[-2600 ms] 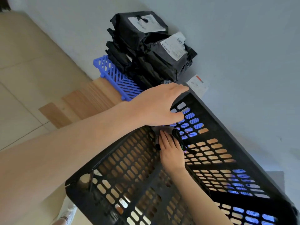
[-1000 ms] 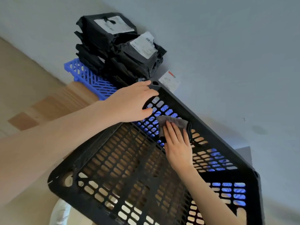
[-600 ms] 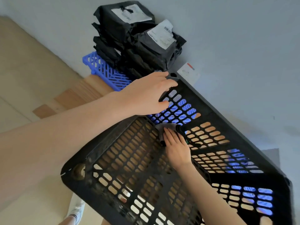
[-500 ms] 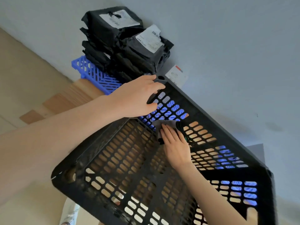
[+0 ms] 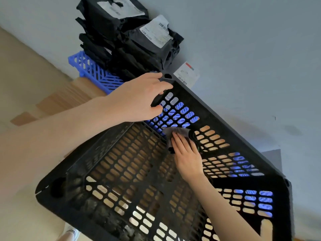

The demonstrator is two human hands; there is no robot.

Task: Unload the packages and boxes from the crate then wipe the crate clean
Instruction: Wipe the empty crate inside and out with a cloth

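Two hands on tilted black crate (image 5: 78,216): left hand (image 5: 142,100) clutches its far corner rim; right hand (image 5: 186,157) lies flat, fingers straight, pressing grey cloth (image 5: 177,132) onto the inside near that corner, thumb unclear. Black packages (image 5: 132,37) stacked just beyond that corner, on blue pallet (image 5: 93,72).

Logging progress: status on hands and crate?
Left hand grips crate corner. Right hand presses cloth on crate wall. Packages stacked outside. Nothing blocking.

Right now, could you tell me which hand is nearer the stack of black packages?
Left. The left hand grips the black crate at its corner beside the black packages; the right hand presses a grey cloth inside, farther off.
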